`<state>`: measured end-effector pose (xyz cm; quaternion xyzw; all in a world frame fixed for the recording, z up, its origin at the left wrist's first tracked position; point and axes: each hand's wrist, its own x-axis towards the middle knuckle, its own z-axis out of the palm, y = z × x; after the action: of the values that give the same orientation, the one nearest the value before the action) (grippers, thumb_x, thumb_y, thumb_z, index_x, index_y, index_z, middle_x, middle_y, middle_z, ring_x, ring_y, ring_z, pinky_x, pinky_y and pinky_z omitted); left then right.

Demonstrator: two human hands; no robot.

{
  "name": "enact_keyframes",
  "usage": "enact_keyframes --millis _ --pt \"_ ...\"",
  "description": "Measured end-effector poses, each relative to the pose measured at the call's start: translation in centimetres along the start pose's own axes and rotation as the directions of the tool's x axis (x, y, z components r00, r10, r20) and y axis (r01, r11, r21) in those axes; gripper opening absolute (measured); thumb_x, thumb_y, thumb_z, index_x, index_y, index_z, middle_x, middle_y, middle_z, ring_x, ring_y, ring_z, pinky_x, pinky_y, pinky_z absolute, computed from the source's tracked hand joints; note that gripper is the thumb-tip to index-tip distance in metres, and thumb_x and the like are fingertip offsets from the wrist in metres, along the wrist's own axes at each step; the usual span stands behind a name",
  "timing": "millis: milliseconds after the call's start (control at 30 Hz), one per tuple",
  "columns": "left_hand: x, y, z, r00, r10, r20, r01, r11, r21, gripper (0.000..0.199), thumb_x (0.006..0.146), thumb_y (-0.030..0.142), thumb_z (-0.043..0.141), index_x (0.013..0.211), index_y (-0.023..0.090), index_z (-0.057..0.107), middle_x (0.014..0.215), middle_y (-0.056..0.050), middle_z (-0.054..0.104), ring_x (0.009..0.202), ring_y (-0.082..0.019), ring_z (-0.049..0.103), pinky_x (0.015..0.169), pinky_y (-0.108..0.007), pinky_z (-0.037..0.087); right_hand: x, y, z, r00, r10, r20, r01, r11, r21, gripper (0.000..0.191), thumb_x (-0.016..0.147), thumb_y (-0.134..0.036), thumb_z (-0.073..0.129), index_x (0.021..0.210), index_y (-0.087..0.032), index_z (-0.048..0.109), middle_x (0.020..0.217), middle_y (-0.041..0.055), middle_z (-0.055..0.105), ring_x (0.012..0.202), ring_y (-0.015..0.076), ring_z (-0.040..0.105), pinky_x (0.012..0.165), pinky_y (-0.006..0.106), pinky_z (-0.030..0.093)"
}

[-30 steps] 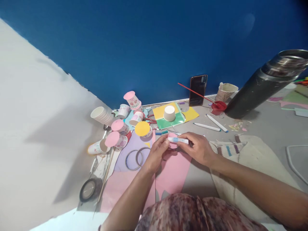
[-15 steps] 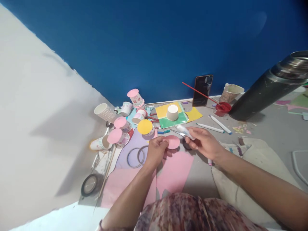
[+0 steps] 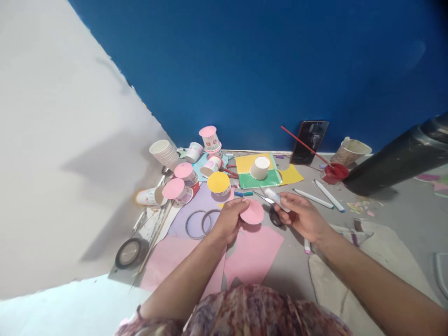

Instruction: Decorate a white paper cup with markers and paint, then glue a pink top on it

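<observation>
Here's the left hand [image 3: 229,219], fingers pinching a pink paper disc [image 3: 252,213] by its left edge, thumb on top, holding it above the worktop [image 3: 395,210] and a cut pink sheet [image 3: 252,254]. Across a small gap, the right hand [image 3: 304,212] has its fingers wrapped round a white tube [image 3: 275,197], its far end tilted up and leftward; whether that end is capped, I can't tell. And here's the trouble spot: scissors [image 3: 265,199] lie right by that tube, so a careless dip of the right hand could bring knuckles onto the blades. The disc looks thin, so too tight a pinch could crease it, too loose a one let it slip. If the tube is open, a hard squeeze could spill onto the sheet below. Farther back, a red brush [image 3: 297,140] juts from the red pot [image 3: 335,174]; a wide forward reach could snag the handle and tip it, with the phone [image 3: 310,142] just beside.
</observation>
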<state>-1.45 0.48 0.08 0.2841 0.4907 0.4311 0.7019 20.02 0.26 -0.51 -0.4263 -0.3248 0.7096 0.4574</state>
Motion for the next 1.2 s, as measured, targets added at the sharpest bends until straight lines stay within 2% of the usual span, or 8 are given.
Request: enact_keyframes --millis 233,333,467,600,733,867,1033,1200 --pt "0.2 0.6 -0.2 0.958 -0.244 0.149 0.269 0.945 -0.187 0.037 0.098 0.046 0.062 0.102 0.011 0.075 0.100 -0.017 0.080 0.081 -0.029 0.079 0.067 -0.046 0.066 0.1 0.2 -0.3 0.999 -0.019 -0.029 0.018 0.999 -0.043 0.048 0.067 -0.056 0.096 0.089 -0.018 0.076 0.073 0.0027 0.070 0.048 0.0077 0.044 0.046 0.025 0.030" --pt "0.2 0.8 -0.5 0.938 -0.280 0.205 0.332 0.894 -0.300 0.049 0.108 0.054 0.047 0.113 0.012 0.073 0.106 -0.017 0.080 0.089 -0.030 0.080 0.074 -0.051 0.068 -0.6 0.3 -0.2 0.992 -0.117 -0.050 0.103 0.970 -0.222 0.046 0.076 -0.059 0.088 0.096 -0.019 0.076 0.070 0.0020 0.070 0.049 0.0101 0.047 0.048 0.027 0.034" --pt "0.1 0.6 -0.6 0.946 -0.229 0.229 0.295 0.903 -0.312 0.053 0.106 0.060 0.051 0.118 0.013 0.072 0.109 -0.016 0.080 0.081 -0.024 0.078 0.071 -0.041 0.067 -2.0 0.3 0.7 0.936 -0.344 0.071 0.301 0.679 -0.669 0.026 0.092 -0.046 0.073 0.102 -0.022 0.077 0.084 0.0053 0.079 0.062 0.0161 0.063 0.055 0.028 0.045" --pt "-0.3 0.3 -0.4 0.954 -0.201 0.221 0.260 0.924 -0.282 0.053 0.101 0.063 0.061 0.124 0.015 0.071 0.122 -0.016 0.079 0.086 -0.022 0.078 0.069 -0.032 0.064 -2.4 0.8 1.5 0.844 -0.464 0.269 0.442 0.319 -0.838 0.019 0.097 -0.035 0.066 0.108 -0.024 0.077 0.102 0.0081 0.084 0.070 0.0191 0.072 0.062 0.030 0.052" --pt "-0.8 0.0 -0.1 0.958 -0.164 0.234 0.217 0.951 -0.220 0.061 0.095 0.068 0.067 0.130 0.018 0.069 0.134 -0.016 0.075 0.101 -0.024 0.078 0.075 -0.031 0.063 -2.1 1.5 1.4 0.797 -0.515 0.315 0.452 0.164 -0.877 0.021 0.102 -0.034 0.061 0.113 -0.026 0.076 0.106 0.0092 0.085 0.080 0.0221 0.077 0.071 0.032 0.056" --pt "-1.0 -0.6 0.0 0.959 -0.131 0.252 0.174 0.973 -0.155 0.070 0.090 0.076 0.068 0.132 0.020 0.071 0.146 -0.016 0.070 0.128 -0.031 0.070 0.101 -0.038 0.059 -2.1 1.8 1.3 0.766 -0.533 0.359 0.444 0.035 -0.895 0.022 0.102 -0.033 0.062 0.117 -0.025 0.077 0.106 0.0099 0.085 0.088 0.0243 0.079 0.076 0.032 0.056" --pt "-1.2 -1.1 0.0 0.958 -0.097 0.270 0.125 0.988 -0.089 0.084 0.077 0.088 0.070 0.134 0.026 0.073 0.160 -0.012 0.061 0.154 -0.035 0.050 0.127 -0.045 0.039 -2.1 2.1 1.3 0.731 -0.550 0.403 0.474 -0.014 -0.880 0.020 0.103 -0.030 0.063 0.114 -0.024 0.078 0.098 0.0096 0.084 0.085 0.0238 0.079 0.073 0.031 0.055" --pt "-1.3 -1.0 0.1 0.960 -0.089 0.265 0.111 0.992 -0.068 0.087 0.079 0.089 0.065 0.138 0.025 0.070 0.166 -0.013 0.054 0.161 -0.035 0.040 0.129 -0.046 0.035 -2.1 2.4 1.5 0.763 -0.530 0.371 0.472 0.063 -0.879 0.021 0.101 -0.029 0.062 0.114 -0.025 0.079 0.102 0.0090 0.085 0.089 0.0243 0.079 0.076 0.032 0.057"
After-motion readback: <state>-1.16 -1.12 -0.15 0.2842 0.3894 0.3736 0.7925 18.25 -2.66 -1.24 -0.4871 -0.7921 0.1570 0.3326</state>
